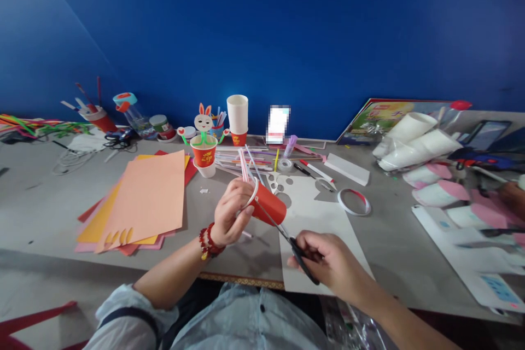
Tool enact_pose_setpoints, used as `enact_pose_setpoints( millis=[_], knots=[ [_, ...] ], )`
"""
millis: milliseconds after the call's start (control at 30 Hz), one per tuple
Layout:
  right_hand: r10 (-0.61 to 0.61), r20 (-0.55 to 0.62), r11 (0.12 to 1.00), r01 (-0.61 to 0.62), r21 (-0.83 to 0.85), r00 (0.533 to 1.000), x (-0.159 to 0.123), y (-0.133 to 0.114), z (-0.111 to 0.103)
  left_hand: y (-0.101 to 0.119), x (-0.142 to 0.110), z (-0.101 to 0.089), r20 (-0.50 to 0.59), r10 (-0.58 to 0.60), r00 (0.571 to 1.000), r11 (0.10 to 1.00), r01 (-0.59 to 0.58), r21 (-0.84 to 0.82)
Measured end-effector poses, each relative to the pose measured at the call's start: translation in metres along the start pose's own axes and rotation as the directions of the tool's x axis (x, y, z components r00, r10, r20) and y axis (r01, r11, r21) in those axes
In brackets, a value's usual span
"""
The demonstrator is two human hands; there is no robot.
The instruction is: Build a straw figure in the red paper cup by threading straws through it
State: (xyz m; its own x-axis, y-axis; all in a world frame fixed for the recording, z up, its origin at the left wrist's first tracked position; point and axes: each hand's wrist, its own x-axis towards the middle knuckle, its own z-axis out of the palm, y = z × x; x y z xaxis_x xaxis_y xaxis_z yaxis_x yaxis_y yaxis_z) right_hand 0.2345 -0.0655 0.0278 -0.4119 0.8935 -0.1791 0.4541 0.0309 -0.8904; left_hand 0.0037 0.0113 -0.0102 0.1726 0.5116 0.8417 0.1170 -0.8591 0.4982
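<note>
My left hand [232, 210] is closed round a red paper cup [269, 205] held on its side above the table, rim toward my palm. A beaded bracelet is on that wrist. My right hand [324, 260] grips black-handled scissors [287, 238], whose blades reach up to the cup's side. Under both hands lies a white sheet [328, 219] with cut-out holes.
Coloured paper sheets [143, 202] lie at left. A rabbit cup figure [204, 145], stacked cups [238, 115], straws [246, 158], markers and a tape ring [355, 201] sit behind. White cups [414, 139] and pink-and-white pieces are at right, beside another person's hand [512, 194].
</note>
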Motion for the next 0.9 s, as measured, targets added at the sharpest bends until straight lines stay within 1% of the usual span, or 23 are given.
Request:
enact_pose_setpoints(
  millis=[167, 333, 500, 567, 633, 733, 833, 900],
  knots=[
    [-0.019, -0.063, 0.996, 0.013, -0.091, 0.998, 0.001, -0.002, 0.003, 0.0, 0.0, 0.0, -0.009, 0.022, 1.0, 0.999, -0.021, 0.04],
    [-0.047, -0.092, 0.997, 0.041, -0.062, 0.995, 0.003, -0.001, 0.01, 0.001, 0.0, 0.0, -0.025, 0.031, 0.999, 0.995, -0.028, 0.1],
    [-0.028, -0.116, 0.999, 0.025, -0.03, 0.993, 0.003, 0.002, 0.017, 0.003, 0.0, 0.001, -0.038, 0.055, 0.998, 0.972, -0.045, 0.23],
    [-0.033, -0.121, 0.999, 0.028, -0.04, 0.992, 0.004, 0.003, 0.02, 0.003, 0.0, 0.0, -0.036, 0.072, 0.997, 0.957, -0.058, 0.284],
    [-0.052, -0.13, 0.996, 0.041, -0.083, 0.99, 0.004, 0.004, 0.022, 0.004, 0.0, 0.0, -0.036, 0.082, 0.996, 0.945, -0.067, 0.319],
    [-0.096, -0.147, 0.985, 0.073, -0.155, 0.984, 0.005, 0.003, 0.023, 0.005, 0.001, 0.0, -0.035, 0.079, 0.996, 0.936, -0.062, 0.347],
    [-0.13, -0.157, 0.979, 0.102, -0.174, 0.979, 0.006, 0.002, 0.024, 0.005, 0.0, 0.001, -0.043, 0.072, 0.996, 0.938, -0.053, 0.342],
    [-0.131, -0.169, 0.979, 0.101, -0.175, 0.977, 0.007, 0.003, 0.026, 0.004, -0.001, 0.001, -0.055, 0.066, 0.996, 0.946, -0.045, 0.321]
  ],
)
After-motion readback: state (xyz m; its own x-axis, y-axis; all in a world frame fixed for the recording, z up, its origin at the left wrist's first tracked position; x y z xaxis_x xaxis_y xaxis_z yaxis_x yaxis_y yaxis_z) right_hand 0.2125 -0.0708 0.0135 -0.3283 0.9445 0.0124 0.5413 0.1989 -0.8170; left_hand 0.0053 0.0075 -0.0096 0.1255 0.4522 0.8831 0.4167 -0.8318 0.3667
